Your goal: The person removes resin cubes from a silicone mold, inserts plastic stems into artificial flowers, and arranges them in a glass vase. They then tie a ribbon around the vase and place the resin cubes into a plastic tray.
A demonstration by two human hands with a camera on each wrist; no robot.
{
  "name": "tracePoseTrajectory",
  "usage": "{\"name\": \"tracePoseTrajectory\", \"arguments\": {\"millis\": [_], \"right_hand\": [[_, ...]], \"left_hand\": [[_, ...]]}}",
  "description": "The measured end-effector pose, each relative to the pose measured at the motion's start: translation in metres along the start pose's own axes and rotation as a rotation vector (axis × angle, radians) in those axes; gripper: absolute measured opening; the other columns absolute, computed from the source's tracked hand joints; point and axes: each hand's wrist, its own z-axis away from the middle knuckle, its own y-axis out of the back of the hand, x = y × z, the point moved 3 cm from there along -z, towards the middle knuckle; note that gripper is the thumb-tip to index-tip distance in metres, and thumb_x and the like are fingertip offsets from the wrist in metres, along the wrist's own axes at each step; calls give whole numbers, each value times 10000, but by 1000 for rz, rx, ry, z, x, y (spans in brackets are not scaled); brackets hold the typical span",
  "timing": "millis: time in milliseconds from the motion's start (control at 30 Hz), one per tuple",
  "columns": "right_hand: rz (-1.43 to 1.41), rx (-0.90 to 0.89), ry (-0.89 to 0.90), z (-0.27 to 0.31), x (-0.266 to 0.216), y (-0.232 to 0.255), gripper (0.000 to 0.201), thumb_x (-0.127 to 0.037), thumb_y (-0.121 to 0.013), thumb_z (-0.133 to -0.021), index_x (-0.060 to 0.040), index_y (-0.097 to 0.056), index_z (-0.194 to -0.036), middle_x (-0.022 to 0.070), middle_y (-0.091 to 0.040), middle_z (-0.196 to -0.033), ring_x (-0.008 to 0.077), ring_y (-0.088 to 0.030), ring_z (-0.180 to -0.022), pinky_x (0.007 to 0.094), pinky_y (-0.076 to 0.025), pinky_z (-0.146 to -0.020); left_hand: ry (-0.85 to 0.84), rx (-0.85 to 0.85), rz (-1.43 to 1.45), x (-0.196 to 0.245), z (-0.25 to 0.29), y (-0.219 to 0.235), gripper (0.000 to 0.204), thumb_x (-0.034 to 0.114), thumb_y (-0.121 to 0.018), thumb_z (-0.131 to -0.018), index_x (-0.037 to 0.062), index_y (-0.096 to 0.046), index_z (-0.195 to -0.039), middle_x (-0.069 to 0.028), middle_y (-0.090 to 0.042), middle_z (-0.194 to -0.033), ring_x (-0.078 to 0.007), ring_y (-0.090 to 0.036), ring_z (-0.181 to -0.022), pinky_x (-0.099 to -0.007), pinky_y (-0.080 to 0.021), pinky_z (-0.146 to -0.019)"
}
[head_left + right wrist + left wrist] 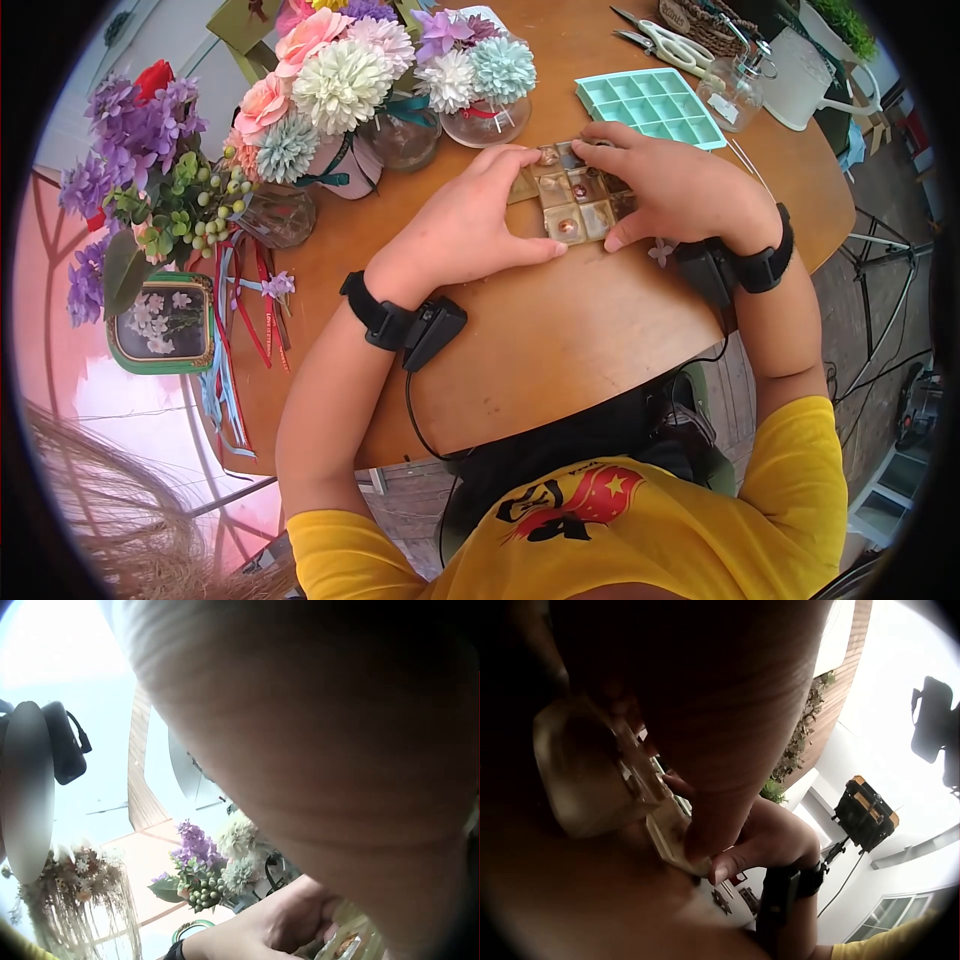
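A block of amber, translucent square pieces with small dark and shiny bits inside lies on the wooden table between both hands. The left hand curls round its left side, thumb at the near edge and fingers at the far edge. Round the right side curls the right hand, thumb low and fingers on top, hiding part of the block. A further amber piece shows under the left fingers. In the left wrist view pale translucent pieces appear close and dim; the right wrist view catches one corner of the block.
A mint-green compartment tray lies beyond the hands, with scissors and a glass spray bottle behind. Flowers in vases fill the back left. Ribbons and a green-framed picture are at the left edge.
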Motion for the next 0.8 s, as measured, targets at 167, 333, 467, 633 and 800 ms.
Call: {"name": "tracePoseTrajectory", "arguments": {"millis": [167,333,467,633,800], "right_hand": [[-3,-6,-29,0,18,7,972,-286,-902,-715,-49,-443,-1538,123,-369,-1640,369,-529,-1358,414,-466,-1096],[-46,20,4,-2,30,5,965,-278,-897,-721,-66,-443,-1545,116,-350,-1657,351,-505,-1394,406,-445,-1121],[-70,13,-30,0,25,12,940,-267,-903,-708,-88,-479,-1527,119,-364,-1649,344,-511,-1389,409,-450,-1115],[-3,91,-30,2,23,9,890,-253,-917,-684,-78,-542,-1472,132,-408,-1619,363,-531,-1361,421,-468,-1093],[3,150,-16,-1,18,2,842,-229,-916,-696,-68,-566,-1444,163,-445,-1582,362,-588,-1272,410,-507,-1033]], "left_hand": [[-11,2,14,1,-18,-5,910,417,-872,-763,13,-462,-1468,-110,-516,-1363,-207,-568,-907,-316,-530,-815],[12,-17,93,1,-16,-5,945,408,-883,-778,12,-427,-1505,-112,-511,-1355,-202,-568,-919,-308,-526,-830],[-72,82,77,-1,8,2,975,340,-906,-774,21,-390,-1537,-110,-506,-1349,-184,-571,-931,-307,-527,-838],[107,-87,60,10,40,24,982,229,-923,-760,39,-379,-1555,-115,-478,-1397,-157,-595,-976,-287,-544,-807],[55,-65,136,7,35,15,978,193,-917,-765,41,-373,-1563,-137,-436,-1475,-147,-603,-984,-268,-567,-760]]}}
